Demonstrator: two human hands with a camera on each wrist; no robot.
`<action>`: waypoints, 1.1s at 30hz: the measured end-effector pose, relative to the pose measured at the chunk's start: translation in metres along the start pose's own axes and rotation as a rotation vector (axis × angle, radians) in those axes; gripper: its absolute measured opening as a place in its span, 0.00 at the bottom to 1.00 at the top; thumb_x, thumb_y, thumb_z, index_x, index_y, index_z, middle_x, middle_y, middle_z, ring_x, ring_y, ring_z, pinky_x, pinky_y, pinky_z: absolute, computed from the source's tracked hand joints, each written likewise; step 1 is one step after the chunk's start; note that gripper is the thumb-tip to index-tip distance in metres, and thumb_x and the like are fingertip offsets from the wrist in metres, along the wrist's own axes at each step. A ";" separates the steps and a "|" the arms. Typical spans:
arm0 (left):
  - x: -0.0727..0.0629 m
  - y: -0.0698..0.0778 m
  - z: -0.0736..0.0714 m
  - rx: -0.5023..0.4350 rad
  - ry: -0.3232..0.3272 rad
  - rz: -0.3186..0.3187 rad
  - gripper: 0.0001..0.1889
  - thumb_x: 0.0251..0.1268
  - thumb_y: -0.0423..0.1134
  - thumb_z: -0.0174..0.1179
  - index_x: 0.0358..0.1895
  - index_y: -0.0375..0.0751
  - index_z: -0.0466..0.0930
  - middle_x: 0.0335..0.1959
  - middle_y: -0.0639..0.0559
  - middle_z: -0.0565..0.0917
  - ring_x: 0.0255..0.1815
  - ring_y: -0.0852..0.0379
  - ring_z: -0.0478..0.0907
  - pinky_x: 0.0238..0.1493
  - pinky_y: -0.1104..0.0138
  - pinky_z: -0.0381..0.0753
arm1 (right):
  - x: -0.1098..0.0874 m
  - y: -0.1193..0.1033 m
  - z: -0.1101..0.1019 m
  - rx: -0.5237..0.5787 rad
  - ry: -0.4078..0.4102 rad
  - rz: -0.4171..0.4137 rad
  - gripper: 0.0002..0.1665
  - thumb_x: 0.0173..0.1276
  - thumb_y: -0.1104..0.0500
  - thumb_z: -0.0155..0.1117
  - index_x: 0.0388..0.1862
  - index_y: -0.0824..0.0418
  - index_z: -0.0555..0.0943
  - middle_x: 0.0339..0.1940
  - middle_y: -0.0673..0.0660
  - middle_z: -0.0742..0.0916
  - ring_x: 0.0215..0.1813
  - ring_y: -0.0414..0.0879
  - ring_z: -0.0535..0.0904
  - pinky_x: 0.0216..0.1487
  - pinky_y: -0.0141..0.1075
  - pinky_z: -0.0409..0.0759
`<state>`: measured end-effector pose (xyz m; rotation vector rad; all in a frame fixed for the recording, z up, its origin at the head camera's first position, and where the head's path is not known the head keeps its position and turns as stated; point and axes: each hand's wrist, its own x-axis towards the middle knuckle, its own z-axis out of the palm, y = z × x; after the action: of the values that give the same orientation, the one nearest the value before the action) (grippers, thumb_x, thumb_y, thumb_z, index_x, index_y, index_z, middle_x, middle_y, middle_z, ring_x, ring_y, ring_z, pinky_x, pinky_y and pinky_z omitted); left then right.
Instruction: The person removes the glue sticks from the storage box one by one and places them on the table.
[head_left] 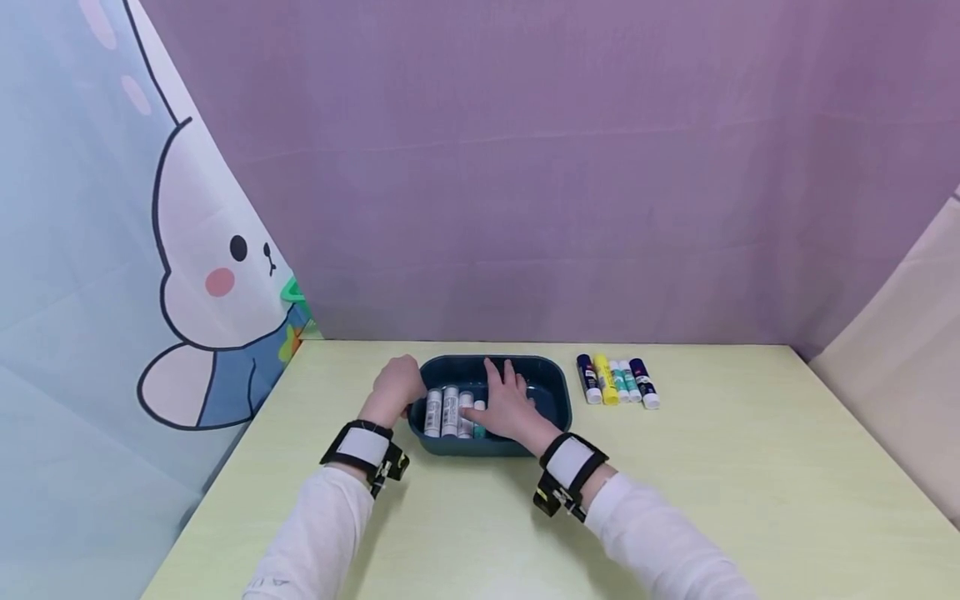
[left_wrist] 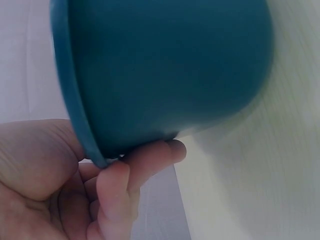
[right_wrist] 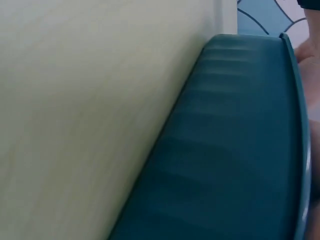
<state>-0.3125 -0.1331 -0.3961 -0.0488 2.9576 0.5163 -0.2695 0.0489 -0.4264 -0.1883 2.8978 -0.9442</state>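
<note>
On the bench (head_left: 450,525), our left hand (head_left: 400,385) pinches the left rim of a blue tub (head_left: 480,447), fingers curled round it. Our right hand (head_left: 510,408) is over the tub, fingers spread; we cannot tell if they touch the glue sticks (head_left: 450,412) lined up inside. Right of the tub, we count five loose sticks (head_left: 605,379). Behind: purple curtain (head_left: 525,167).

Head view: the right grip (head_left: 510,410) hides part of the interior of the blue tray (head_left: 480,447) and overlaps some white tubes (head_left: 450,411) inside. Fine print on the tubes is too small to read. Both sleeves (head_left: 315,529) run off the lower edge. Left wrist view: tray cut by the top edge; left grip's (left_wrist: 75,185) thumb tip concealed behind the rim. Right wrist view: right grip cropped, fingertips unseen.
</note>
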 end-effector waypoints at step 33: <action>0.001 0.000 0.002 -0.002 0.016 -0.004 0.11 0.60 0.31 0.57 0.44 0.27 0.78 0.44 0.32 0.81 0.09 0.54 0.77 0.10 0.68 0.76 | 0.017 -0.012 0.019 -0.164 -0.079 -0.122 0.25 0.60 0.53 0.64 0.47 0.74 0.79 0.53 0.67 0.81 0.59 0.60 0.72 0.61 0.48 0.73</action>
<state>-0.3135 -0.1327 -0.3983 -0.0588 2.9724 0.5202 -0.2825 0.0258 -0.4351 -0.4084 2.9173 -0.6971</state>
